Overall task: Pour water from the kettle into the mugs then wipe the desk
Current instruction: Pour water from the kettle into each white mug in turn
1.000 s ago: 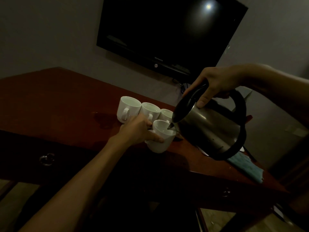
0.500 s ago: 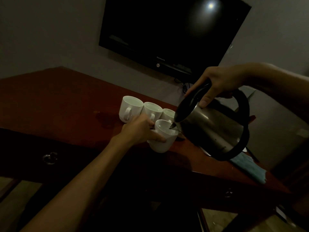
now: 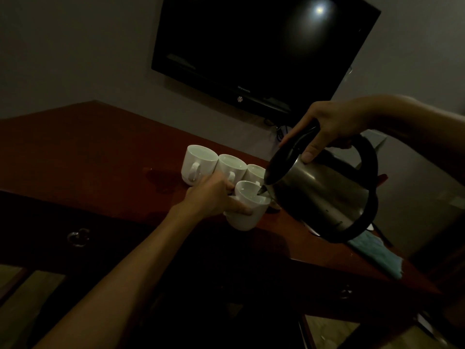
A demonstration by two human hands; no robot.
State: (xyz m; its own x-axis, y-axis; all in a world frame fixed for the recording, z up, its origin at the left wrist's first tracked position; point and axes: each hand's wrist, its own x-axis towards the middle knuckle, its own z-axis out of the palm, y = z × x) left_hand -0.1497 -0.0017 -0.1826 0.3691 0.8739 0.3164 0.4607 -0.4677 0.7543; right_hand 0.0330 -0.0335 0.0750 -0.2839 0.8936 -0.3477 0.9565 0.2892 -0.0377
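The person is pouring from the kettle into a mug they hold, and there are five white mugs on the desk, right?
Not quite. The head view shows four white mugs, not five: three in a row and the held mug. The rest is right: the right hand tips the kettle while the left hand holds that mug.

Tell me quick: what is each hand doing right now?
Left hand: closed around the front mug, tilted at the desk edge.
Right hand: closed on the kettle handle, spout over that mug.
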